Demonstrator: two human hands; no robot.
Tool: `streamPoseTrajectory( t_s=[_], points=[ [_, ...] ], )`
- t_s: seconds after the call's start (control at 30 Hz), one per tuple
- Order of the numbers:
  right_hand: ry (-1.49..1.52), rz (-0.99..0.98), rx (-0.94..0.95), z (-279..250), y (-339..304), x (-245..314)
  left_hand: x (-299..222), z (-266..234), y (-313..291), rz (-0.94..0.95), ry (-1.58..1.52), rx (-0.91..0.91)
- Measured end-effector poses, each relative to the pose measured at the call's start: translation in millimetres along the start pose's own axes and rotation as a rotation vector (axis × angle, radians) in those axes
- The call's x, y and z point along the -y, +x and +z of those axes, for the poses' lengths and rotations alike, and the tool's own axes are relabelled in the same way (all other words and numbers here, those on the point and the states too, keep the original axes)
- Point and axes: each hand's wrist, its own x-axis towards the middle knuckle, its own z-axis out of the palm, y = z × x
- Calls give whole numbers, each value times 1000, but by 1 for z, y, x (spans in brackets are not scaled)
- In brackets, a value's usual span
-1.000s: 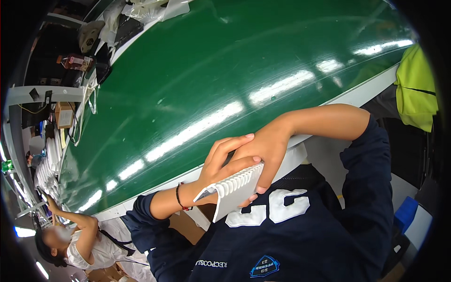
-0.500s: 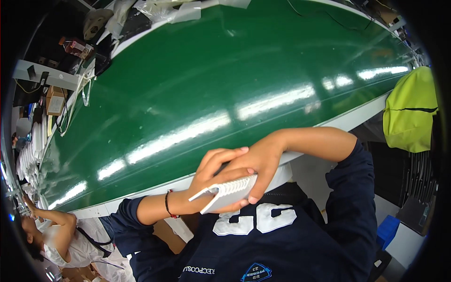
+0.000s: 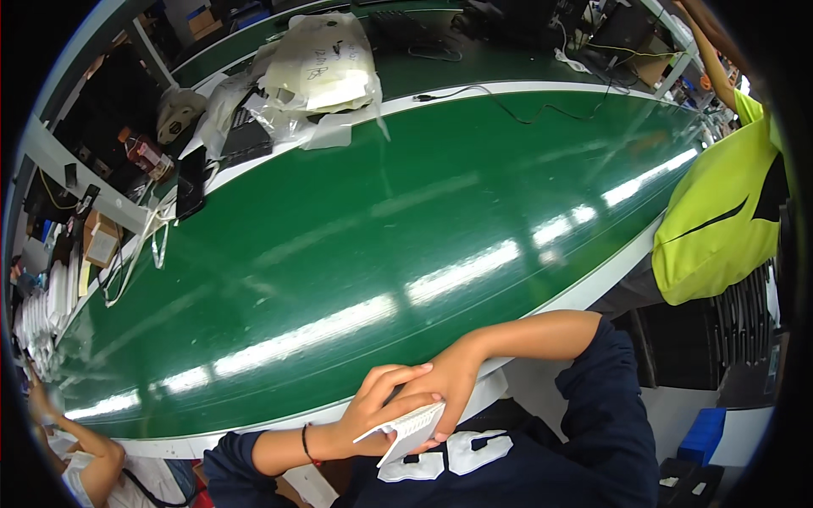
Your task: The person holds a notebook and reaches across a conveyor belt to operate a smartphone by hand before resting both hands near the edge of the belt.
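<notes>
A white part [image 3: 415,436], L-shaped in section with a row of small ridges or slots along its bend, is held low in front of my dark blue top. My left hand [image 3: 364,412], with a dark band at the wrist, is closed around it, some fingers passing behind. From the right, my right hand [image 3: 453,377] overlaps the left fingers and grips the part's right end. Most of my right fingertips are hidden. Both hands are by the near edge of the long glossy green work surface [image 3: 339,245].
Across the green surface lie a clear plastic bag [image 3: 326,63] of pale items, a thin black cable [image 3: 500,103] and a dark phone-like slab [image 3: 191,182]. A bottle [image 3: 146,154] stands far left. People work on both sides, one in a yellow-green top [image 3: 720,220]. A blue bin [image 3: 701,436] is lower right.
My view has tilted up, so the far side with the bag and cable now shows and my hands appear lower. The grip on the white part looks the same.
</notes>
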Motion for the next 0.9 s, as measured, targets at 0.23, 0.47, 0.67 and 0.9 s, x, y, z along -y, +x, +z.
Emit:
streamPoseTrajectory(
  t_s=[0.23,0.47,0.67,0.9],
  points=[
    [10,18,-13,-1,1,7,6,-3,-3,-7,-2,31],
    [2,40,-34,1,1,5,4,-3,-3,0,-22,34],
    [18,24,22,-2,4,-4,0,-6,-1,-22,-7,40],
    [37,20,-22,1,5,-3,-5,-7,-2,-73,8,23]
  ],
)
